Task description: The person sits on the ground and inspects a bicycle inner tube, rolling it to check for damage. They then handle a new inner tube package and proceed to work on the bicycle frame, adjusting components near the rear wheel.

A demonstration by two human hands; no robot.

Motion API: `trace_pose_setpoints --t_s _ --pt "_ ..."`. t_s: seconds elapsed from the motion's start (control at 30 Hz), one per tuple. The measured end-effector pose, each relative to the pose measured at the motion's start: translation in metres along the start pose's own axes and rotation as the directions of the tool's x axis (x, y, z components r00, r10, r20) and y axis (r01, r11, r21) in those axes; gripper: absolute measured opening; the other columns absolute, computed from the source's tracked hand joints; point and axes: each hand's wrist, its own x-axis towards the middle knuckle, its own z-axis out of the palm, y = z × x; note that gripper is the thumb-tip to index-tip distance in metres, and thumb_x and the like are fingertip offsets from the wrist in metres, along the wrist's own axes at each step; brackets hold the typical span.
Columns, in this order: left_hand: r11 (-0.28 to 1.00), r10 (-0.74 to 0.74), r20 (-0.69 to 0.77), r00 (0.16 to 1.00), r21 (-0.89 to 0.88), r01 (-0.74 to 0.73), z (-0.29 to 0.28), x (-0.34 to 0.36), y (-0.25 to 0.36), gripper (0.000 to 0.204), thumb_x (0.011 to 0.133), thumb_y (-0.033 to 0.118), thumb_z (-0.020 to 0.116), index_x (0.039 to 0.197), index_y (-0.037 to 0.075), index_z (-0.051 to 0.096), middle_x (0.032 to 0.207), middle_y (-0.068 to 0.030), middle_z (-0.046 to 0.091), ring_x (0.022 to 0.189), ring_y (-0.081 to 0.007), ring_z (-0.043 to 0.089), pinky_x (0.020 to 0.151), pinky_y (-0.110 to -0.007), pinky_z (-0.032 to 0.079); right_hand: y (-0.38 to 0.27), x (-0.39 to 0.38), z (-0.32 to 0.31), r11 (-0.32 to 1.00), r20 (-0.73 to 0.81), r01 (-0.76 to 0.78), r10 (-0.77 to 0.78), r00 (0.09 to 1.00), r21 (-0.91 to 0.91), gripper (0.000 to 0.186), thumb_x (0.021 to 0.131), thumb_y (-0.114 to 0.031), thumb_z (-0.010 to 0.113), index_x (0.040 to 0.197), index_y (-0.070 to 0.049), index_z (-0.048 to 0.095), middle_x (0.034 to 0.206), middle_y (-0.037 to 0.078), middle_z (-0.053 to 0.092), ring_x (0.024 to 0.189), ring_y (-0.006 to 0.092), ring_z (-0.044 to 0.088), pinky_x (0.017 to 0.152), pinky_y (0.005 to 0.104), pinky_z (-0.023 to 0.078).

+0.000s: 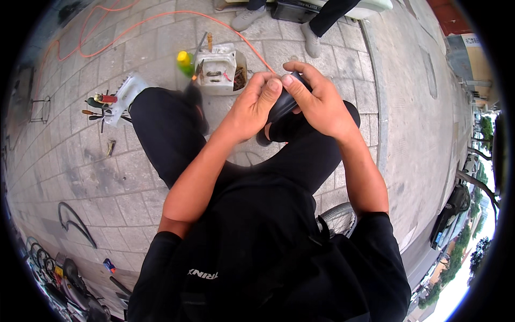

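Observation:
I sit over a paved walkway with both hands raised in front of me. My left hand [256,103] and my right hand [315,99] both grip a black rubber inner tube [282,104], which is folded between them. My thumbs press on the top of the fold. The lower part of the tube hangs toward my knees and blends with my black trousers. Below my hands, my legs in black trousers spread left and right.
A cut-open white plastic container [221,68] with small tools stands ahead, beside a green and yellow bottle [185,63]. Hand tools [102,107] lie at the left. An orange cable [134,24] loops across the paving. Another person's legs [311,27] stand at the top. A bicycle wheel [339,217] is by my right side.

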Motion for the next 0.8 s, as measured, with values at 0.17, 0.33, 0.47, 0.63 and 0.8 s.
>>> trace_pose_setpoints --t_s 0.17,0.33,0.47,0.63,0.8 --pt "0.996 -0.09 0.017 0.996 0.023 0.089 -0.001 -0.009 0.008 0.074 0.094 0.041 0.081 0.145 -0.001 0.049 0.125 -0.0088 0.063 0.115 -0.0155 0.059 0.099 -0.033 0.05 -0.006 -0.001 0.005 0.99 -0.157 0.104 -0.119 0.981 -0.096 0.048 0.106 -0.034 0.064 0.136 0.002 0.058 0.101 0.022 0.073 0.091 0.0262 0.072 0.085 0.0377 0.056" --pt "0.987 -0.133 -0.01 0.991 0.09 0.133 0.005 -0.014 0.005 0.08 0.087 0.034 0.088 0.147 -0.002 0.048 0.124 -0.0101 0.064 0.112 -0.0162 0.061 0.096 -0.033 0.052 -0.012 0.0 0.001 0.989 -0.006 0.108 -0.109 0.994 -0.101 0.054 0.099 -0.038 0.075 0.134 0.0 0.06 0.096 0.014 0.07 0.087 0.022 0.069 0.082 0.0354 0.056" --pt "0.961 -0.137 0.118 0.983 -0.223 0.161 0.001 -0.018 -0.001 0.078 0.094 0.028 0.082 0.153 -0.004 0.043 0.123 -0.0106 0.065 0.109 -0.016 0.063 0.097 -0.033 0.053 -0.007 0.001 -0.008 0.979 0.005 -0.068 0.068 0.998 0.193 0.051 0.099 -0.034 0.076 0.135 -0.001 0.062 0.1 0.003 0.069 0.081 0.0127 0.066 0.068 0.0272 0.055" --pt "0.93 -0.12 0.301 0.946 -0.299 0.213 -0.018 -0.025 0.013 0.076 0.094 0.016 0.08 0.155 -0.006 0.04 0.123 -0.0097 0.065 0.108 -0.0162 0.064 0.098 -0.034 0.053 0.013 0.004 -0.011 0.756 0.077 -0.162 0.147 0.986 0.634 0.046 0.101 -0.03 0.073 0.133 0.001 0.062 0.096 0.005 0.069 0.072 0.0099 0.064 0.056 0.0257 0.052" --pt "0.929 -0.044 0.196 0.98 -0.354 0.112 -0.014 -0.025 0.002 0.069 0.089 0.014 0.084 0.148 0.004 0.05 0.117 -0.0052 0.067 0.102 -0.0115 0.065 0.085 -0.027 0.053 0.021 0.003 -0.002 0.453 0.283 -0.327 0.163 0.945 0.829 0.044 0.104 -0.032 0.067 0.131 0.003 0.061 0.092 0.009 0.07 0.061 0.0168 0.064 0.051 0.0278 0.051"
